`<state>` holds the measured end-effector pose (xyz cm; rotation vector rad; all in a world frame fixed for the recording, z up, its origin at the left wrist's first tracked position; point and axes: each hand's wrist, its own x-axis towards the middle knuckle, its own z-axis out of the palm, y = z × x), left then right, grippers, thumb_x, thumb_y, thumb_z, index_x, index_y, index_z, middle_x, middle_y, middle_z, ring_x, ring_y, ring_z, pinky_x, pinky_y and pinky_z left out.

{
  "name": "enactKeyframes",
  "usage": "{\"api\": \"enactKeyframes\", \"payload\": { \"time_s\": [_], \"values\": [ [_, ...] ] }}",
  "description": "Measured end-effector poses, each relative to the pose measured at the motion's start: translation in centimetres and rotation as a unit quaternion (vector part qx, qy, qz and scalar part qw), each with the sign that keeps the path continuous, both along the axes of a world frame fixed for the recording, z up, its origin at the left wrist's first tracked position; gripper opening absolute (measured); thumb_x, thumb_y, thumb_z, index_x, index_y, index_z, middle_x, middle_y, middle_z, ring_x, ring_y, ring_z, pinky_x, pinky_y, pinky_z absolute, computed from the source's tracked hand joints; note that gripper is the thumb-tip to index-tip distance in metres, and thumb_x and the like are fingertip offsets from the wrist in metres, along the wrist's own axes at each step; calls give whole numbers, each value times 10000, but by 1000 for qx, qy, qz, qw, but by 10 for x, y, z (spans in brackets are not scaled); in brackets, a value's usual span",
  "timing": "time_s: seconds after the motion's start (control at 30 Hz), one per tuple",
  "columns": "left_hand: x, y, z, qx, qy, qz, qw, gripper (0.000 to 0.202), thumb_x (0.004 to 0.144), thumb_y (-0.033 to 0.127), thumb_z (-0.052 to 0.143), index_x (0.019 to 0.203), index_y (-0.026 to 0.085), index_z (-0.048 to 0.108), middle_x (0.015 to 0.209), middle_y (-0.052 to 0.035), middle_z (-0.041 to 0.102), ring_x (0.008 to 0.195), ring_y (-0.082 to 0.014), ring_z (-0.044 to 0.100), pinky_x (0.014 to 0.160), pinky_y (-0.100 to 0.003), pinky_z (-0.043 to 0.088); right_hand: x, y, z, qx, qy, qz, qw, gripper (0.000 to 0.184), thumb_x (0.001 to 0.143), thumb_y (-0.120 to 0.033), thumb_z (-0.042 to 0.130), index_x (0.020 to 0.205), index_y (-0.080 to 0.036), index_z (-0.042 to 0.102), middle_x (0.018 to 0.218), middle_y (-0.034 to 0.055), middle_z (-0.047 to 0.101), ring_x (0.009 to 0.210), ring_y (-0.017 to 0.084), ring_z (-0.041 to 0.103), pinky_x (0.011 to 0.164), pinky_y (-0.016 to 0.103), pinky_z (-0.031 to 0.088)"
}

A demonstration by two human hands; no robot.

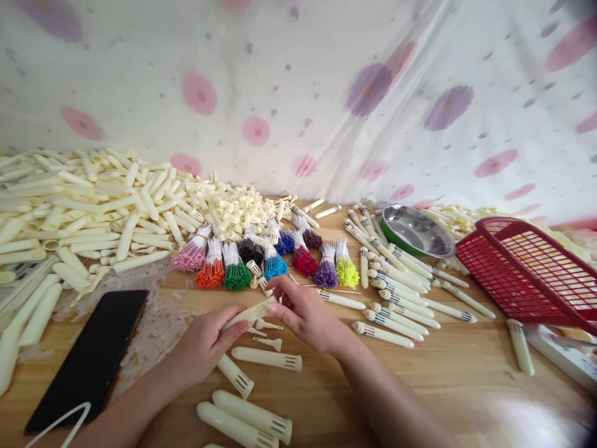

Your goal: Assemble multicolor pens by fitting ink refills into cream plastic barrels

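Note:
My left hand (205,342) is wrapped round a cream pen barrel (249,313), which tilts up to the right. At its slotted end, the thumb and forefinger of my right hand (310,314) are closed; any small part between them is hidden. Just below lie small cream plunger pieces (268,343) and slotted pen barrels (267,358). Beyond my hands stand bundles of coloured refills, among them green (236,272), light blue (275,264), red (304,258) and yellow (346,269). A single pen (342,300) lies right beside my right hand.
Plain barrels (93,205) and slotted caps (233,205) are heaped at the left and back. A black phone (91,361) lies front left. Several pens with coloured sliders (396,286), a metal bowl (417,230) and a tilted red basket (532,274) occupy the right. A flowered sheet (298,93) hangs behind.

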<state>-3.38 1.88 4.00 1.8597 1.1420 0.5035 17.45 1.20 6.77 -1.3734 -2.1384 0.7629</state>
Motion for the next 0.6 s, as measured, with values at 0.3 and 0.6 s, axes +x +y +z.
{"api": "enactKeyframes", "payload": {
  "time_s": [0.3, 0.6],
  "values": [
    [3, -1, 2, -13, -4, 28, 1000, 242, 793, 412, 520, 832, 228, 672, 716, -17, 681, 702, -219, 612, 662, -263, 437, -2, 2, -4, -20, -74, -12, 997, 322, 872, -424, 475, 687, -169, 540, 551, -28, 472, 503, 93, 388, 485, 209, 247],
    [3, 0, 2, -92, -49, 6, 995, 248, 804, 415, 509, 760, 209, 641, 680, 4, 645, 674, -183, 581, 626, -239, 436, -2, 4, -8, -45, -61, 9, 997, 320, 879, -418, 461, 687, -168, 521, 596, -28, 476, 547, 94, 388, 513, 200, 283]
  ]
}}
